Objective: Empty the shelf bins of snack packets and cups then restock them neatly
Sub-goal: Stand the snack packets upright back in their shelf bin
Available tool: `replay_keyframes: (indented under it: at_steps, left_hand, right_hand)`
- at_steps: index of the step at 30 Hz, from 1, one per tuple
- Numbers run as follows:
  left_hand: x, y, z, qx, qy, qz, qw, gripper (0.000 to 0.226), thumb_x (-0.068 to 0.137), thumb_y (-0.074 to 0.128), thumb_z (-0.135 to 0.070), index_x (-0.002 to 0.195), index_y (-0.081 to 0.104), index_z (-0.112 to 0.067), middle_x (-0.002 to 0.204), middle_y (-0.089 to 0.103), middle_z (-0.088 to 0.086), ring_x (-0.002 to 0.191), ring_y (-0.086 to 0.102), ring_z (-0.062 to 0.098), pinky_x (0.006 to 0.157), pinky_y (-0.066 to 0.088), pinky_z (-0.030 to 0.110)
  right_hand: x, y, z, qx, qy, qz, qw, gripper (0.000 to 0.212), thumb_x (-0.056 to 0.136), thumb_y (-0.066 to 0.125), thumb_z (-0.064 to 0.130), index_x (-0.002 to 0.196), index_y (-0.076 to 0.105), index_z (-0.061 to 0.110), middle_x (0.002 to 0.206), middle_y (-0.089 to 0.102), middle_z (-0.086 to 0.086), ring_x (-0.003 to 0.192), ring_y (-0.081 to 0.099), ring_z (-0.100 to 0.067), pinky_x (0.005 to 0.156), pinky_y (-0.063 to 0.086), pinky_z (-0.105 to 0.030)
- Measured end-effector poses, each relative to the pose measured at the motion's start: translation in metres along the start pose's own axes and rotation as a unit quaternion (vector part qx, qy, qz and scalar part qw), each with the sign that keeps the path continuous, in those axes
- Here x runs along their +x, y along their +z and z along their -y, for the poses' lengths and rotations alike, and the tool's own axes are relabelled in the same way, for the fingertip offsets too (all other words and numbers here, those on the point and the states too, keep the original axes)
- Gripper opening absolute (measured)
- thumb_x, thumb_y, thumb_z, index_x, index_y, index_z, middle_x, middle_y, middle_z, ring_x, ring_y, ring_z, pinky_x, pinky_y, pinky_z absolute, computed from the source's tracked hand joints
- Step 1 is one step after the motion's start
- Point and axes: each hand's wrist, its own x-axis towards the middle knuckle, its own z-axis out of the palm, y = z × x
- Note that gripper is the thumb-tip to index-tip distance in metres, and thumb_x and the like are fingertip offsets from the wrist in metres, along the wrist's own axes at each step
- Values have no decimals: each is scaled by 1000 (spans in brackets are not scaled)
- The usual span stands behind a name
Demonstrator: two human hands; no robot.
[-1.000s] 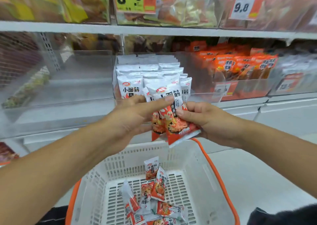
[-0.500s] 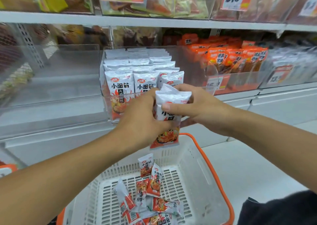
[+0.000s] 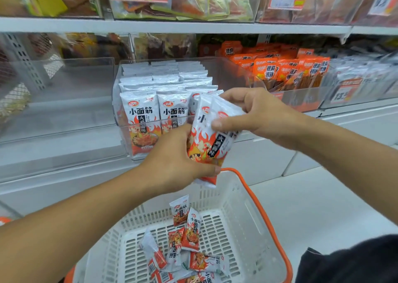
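Two hands [image 3: 172, 159] [image 3: 258, 114] hold packets [image 3: 212, 140].

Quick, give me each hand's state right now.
Left hand: grips the bunch of snack packets from below.
Right hand: pinches the top of the same bunch.

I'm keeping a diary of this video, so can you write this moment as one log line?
left hand: grips packet bundle | right hand: pinches bundle top | clear bin: rows of packets | basket: loose packets inside
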Motion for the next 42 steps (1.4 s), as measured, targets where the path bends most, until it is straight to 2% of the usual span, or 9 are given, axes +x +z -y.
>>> replay_keyframes:
  at_steps: [4,10,15,19,22,26,31,36,42]
  left_hand:
    - [2,2,-6,103,39,1,994,57,50,95,-39,99,66,-32,86,72,-15,78,68,2,74,57,35]
    - [16,4,-32,156,131,-19,979,66,54,86,-60,108,54,-40,90,66,-23,80,60,-8,69,49,17]
    - [54,-26,-29,413,189,-60,889,89,79,49,-77,152,30,-30,154,40,-3,138,37,17,112,31,34]
    - [70,-42,-1,492,128,-29,860,88,83,12,-77,156,23,-29,162,26,2,148,24,22,120,20,40]
    - [77,-43,9,495,120,-20,860,83,85,5,-70,156,21,-31,163,23,1,149,22,22,121,20,42]
    - [80,-43,14,490,122,-20,863,78,87,3,-69,157,16,-35,164,18,-2,150,20,21,122,19,41]
    - [80,-45,15,486,120,-14,866,77,85,0,-69,156,12,-40,164,12,-8,151,16,17,122,13,35]
    - [82,-44,14,472,117,-14,873,76,78,-9,-71,151,-8,-50,159,-9,-21,151,-2,6,116,-8,23]
    - [81,-41,14,471,124,-10,873,72,81,-8,-71,149,-15,-50,157,-18,-21,149,-13,1,119,-12,27]
  right_hand:
    - [-6,-18,3,-144,-30,109,983,60,58,92,22,109,64,5,101,75,-7,93,73,-23,79,62,-43]
    - [-13,-49,19,-251,-103,18,962,49,58,92,30,97,69,11,91,76,4,82,74,-11,70,62,-39]
    - [-10,-103,28,-373,-191,-176,891,52,58,89,44,92,66,12,85,69,0,77,66,-21,63,54,-36]
    - [40,-112,17,-473,-175,-159,849,53,63,91,37,92,58,8,81,59,-5,75,53,-28,60,38,-32]
    - [100,-103,1,-560,-115,-79,816,50,65,90,31,93,52,14,81,55,-2,78,49,-26,63,35,-34]
    - [172,-91,-22,-626,-76,-19,776,60,68,90,34,114,57,14,117,61,-11,102,55,-30,76,40,-33]
    - [241,-91,-38,-629,-36,-16,777,61,75,84,32,126,59,13,131,57,-16,118,56,-36,94,49,-44]
    - [259,-98,-42,-625,-36,-33,779,54,74,82,29,123,62,21,122,62,-9,110,62,-33,89,52,-42]
    - [258,-97,-46,-682,-5,-86,726,61,81,81,25,133,52,9,127,60,-15,111,59,-38,82,52,-42]
